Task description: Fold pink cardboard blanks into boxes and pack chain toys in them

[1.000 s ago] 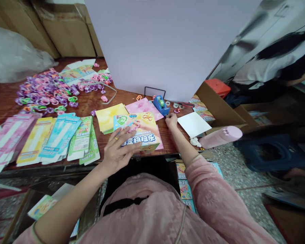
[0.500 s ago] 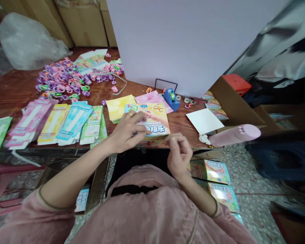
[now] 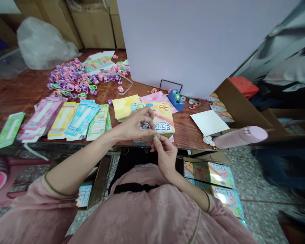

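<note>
A printed cardboard box (image 3: pixel 168 117) with a yellow, pink and blue lid lies near the table's front edge. Over its left part bends my left hand (image 3: pixel 138 123), with thumb and fingertips drawn together at the front edge. Just below that edge is my right hand (image 3: pixel 165 152), its thumb and forefinger pinched close to the left fingertips. Anything between the fingers of either hand is too small to make out. Behind the box lie yellow sheets (image 3: pixel 123 105) and pink sheets (image 3: pixel 155 98). A blue tape dispenser (image 3: pixel 176 100) stands at its back right.
Leftward are stacks of pink (image 3: pixel 42 115), yellow (image 3: pixel 62 118) and blue cards (image 3: pixel 82 117), and a heap of colourful plastic rings (image 3: pixel 69 78). A white card (image 3: pixel 209 122) and pink bottle (image 3: pixel 240 136) sit at right. Boxes (image 3: pixel 221 174) stand below the table.
My right hand has moved left, up to the box's front edge beside the left fingertips. My left fingers have drawn together there. The whole view has shifted slightly.
</note>
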Available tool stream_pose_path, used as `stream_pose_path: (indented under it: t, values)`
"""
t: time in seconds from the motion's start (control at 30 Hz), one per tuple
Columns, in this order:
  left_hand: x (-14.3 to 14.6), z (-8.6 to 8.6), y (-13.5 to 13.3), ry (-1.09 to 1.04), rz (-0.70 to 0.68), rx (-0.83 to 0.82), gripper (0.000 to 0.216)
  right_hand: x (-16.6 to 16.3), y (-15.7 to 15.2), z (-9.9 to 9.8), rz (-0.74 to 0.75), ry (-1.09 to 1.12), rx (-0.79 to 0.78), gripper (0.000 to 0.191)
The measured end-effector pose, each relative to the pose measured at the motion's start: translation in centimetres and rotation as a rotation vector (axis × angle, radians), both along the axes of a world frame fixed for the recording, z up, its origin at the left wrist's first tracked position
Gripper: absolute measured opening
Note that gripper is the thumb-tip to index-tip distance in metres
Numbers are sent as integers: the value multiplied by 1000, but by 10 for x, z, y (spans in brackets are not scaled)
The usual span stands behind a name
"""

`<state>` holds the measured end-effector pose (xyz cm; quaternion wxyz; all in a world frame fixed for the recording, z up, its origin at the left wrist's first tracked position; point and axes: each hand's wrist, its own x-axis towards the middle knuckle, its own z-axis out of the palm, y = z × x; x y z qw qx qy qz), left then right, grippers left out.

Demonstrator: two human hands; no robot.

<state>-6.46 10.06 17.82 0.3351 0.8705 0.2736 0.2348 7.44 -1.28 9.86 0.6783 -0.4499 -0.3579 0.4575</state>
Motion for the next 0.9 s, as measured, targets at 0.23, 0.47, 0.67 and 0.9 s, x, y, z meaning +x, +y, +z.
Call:
stream_pose_path:
  t: [0.23,0.47,0.67,0.9]
  values:
    - [0,-1,5,70,10,50,17,-5,6,-1,28,105,-146,35]
    - [3,-1,3,136,29,116,11,-5,11,-11,63,15,-137,49]
    - [2,1,2,142,43,104,11,2,3,-13,-19,-261,56,36]
    - [3,-6,3,1,69,44,17,36,16,6,-419,-993,526,10]
